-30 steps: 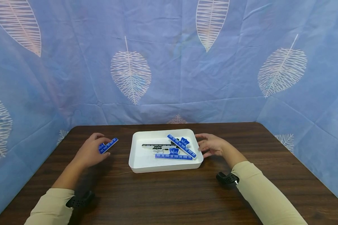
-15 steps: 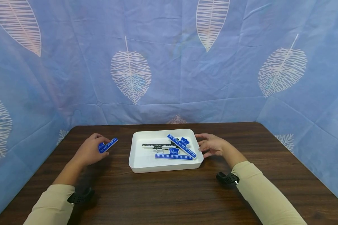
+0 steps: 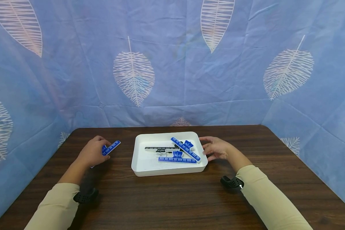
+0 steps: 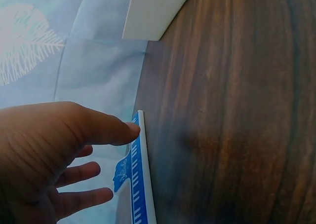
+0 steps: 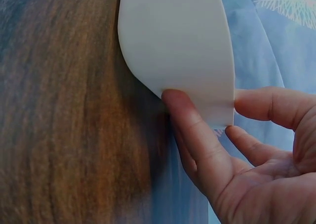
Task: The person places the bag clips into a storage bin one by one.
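My left hand [image 3: 93, 154] is at a blue music clip [image 3: 111, 148] with a piano-key pattern, which lies on the table at the left. In the left wrist view, the thumb tip overlaps the far end of this clip, and the other fingers are spread apart beside it. The white tray [image 3: 149, 172] stands at the middle of the table. My right hand [image 3: 217, 148] touches its right end from outside. The right wrist view has the fingertips against the tray wall [image 5: 177, 41] near the corner and at the rim, with relaxed fingers.
Inside the tray lie a blue clip [image 3: 177, 160], another blue clip [image 3: 185, 149] slanting across, and a black-and-white clip [image 3: 161, 149]; they overlap. The dark wooden table [image 3: 166, 204] ends at the back against a blue leaf-patterned cloth [image 3: 166, 80].
My left hand has shifted slightly forward along the clip, and the clip's near end now shows below the hand. The clip, the tray and my right hand look unmoved.
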Demonstrator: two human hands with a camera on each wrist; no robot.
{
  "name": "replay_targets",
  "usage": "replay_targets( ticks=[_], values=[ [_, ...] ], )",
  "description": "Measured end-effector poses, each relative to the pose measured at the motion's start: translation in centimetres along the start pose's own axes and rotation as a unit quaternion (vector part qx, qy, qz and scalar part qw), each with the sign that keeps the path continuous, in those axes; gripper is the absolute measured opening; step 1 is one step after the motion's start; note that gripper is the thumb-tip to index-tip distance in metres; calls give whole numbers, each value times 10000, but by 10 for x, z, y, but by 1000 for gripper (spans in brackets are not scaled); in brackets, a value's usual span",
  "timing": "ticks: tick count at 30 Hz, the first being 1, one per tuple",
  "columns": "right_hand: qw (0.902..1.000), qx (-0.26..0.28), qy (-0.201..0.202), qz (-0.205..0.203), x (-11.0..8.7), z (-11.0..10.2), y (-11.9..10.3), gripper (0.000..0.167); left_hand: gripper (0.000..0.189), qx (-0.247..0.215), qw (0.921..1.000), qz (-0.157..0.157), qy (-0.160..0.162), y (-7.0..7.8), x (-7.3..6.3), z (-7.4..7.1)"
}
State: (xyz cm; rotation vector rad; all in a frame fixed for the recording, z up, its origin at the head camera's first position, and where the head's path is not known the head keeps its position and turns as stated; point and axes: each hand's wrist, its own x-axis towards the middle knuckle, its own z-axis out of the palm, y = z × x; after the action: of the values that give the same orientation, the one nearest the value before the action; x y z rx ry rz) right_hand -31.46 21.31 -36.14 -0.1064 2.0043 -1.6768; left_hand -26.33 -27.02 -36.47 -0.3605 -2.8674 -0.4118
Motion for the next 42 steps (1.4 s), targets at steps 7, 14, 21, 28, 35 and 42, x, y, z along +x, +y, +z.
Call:
replay_targets(
  ticks=[7,14,21,28,35,42],
  values=[
    [10000,-6,70,20,1,1,1,86,46,261,9990,-221,-271,-6,5,3],
    [9999,-24,124,28,1,3,0,85,51,398,9946,-460,-838,-13,9,7],
    [9999,-63,148,9,0,3,0,84,53,213,9896,-589,-1298,-15,14,7],
    [9998,-133,123,7,-1,4,-3,84,46,351,9882,-560,-1379,-12,19,5],
    [9997,-215,110,9,-2,3,-4,84,37,557,9896,-382,-1268,-8,19,4],
    [9996,-237,116,-27,0,3,-4,84,31,520,9906,-327,-1220,-8,18,1]
  ],
)
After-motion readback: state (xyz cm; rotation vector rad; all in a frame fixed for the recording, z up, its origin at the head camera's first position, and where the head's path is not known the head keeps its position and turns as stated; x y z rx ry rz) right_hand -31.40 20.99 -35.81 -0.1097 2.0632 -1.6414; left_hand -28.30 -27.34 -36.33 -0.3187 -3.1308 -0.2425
